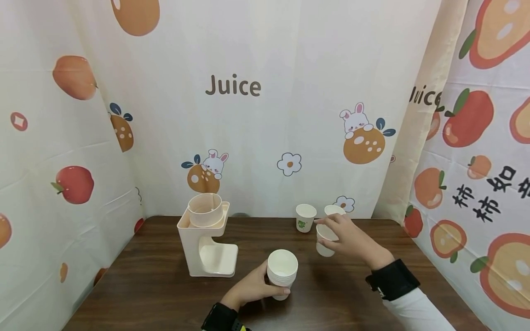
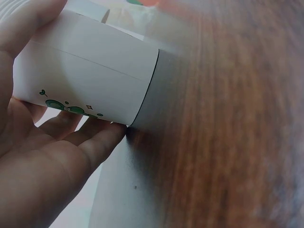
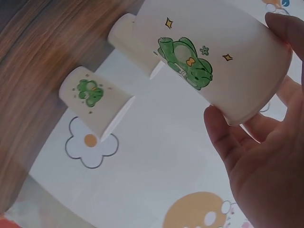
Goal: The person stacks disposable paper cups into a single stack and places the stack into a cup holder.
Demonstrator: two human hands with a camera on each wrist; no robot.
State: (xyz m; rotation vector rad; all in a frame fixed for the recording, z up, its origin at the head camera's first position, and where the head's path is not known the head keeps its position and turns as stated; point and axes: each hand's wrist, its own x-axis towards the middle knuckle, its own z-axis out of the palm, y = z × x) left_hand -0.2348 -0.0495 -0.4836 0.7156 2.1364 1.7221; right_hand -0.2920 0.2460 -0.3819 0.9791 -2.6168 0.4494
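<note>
My left hand grips a short stack of white paper cups near the table's front, fingers and thumb round its side. In the left wrist view, the stack's lowest cup has a green print and its base is close to the wood. To the right, my right hand holds a single paper cup near the rim. The right wrist view shows a green bear on this held cup. Just beyond it, two more paper cups stand upright, a left one and a right one partly hidden.
On the left of the dark wooden table stands a cream-coloured machine with a round open container on top and a flat foot. Fruit-printed curtains hang behind the table and along both sides.
</note>
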